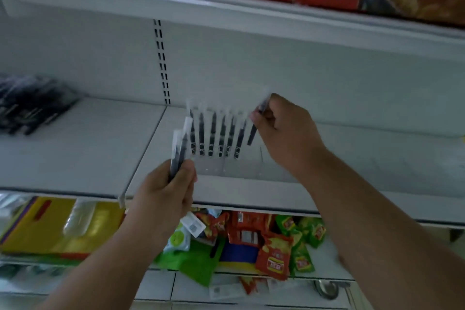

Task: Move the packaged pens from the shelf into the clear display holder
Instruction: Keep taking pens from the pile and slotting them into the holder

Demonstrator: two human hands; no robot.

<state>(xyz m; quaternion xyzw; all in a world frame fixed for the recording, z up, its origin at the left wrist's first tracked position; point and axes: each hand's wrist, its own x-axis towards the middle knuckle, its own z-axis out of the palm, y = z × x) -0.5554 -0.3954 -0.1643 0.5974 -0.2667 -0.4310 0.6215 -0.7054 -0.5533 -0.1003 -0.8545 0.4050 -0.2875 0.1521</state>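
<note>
**Ana:** Start at the left for me. What's that dark heap?

**Me:** The remaining packaged pens point(30, 106), lying flat on the shelf point(95, 148), well apart from where I'm working. That's my stock, I judge.

**Ana:** And your left hand?

**Me:** My left hand point(167, 189) is curled round a small bunch of wrapped pens point(180, 145), held upright just beside the holder. I keep them there as a ready supply, so the other hand needn't travel back to the heap.

**Ana:** The holder itself?

**Me:** The clear display holder point(226, 166) stands on the shelf between my hands, with a row of pens point(216, 133) already upright in its back slots.

**Ana:** Right side?

**Me:** My right hand point(284, 131) pinches a single pen point(254, 131) by its upper part, tilted, its tip over the right end of that row. Next free slot, I'd say. The picture is blurred, so I can't tell whether it's entered yet.
</note>
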